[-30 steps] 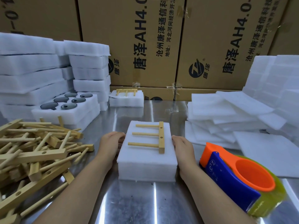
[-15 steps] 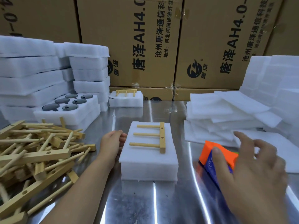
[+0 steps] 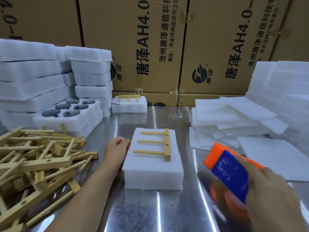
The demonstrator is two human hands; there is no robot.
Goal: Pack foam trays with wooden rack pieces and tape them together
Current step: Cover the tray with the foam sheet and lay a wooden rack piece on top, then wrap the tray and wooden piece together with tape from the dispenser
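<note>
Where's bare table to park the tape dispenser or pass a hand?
Free: steel table in front of the foam tray, over to the right hand holding the tape dispenser; also the strip behind that tray, up to the far tray. Crowded: wooden pieces left, foam sheets right.

Stack of white foam trays (image 3: 150, 166) lay flat in the middle, its left edge held by the left hand (image 3: 117, 148). On top lay a wooden rack piece (image 3: 167, 144): one bar, three pegs pointing left. Further rack pieces formed a loose heap (image 3: 36, 161) well to the left. A blue-and-orange tape dispenser (image 3: 229, 171), blurred, was gripped by the right hand (image 3: 274, 198) near the stack's right side, apart from it.
</note>
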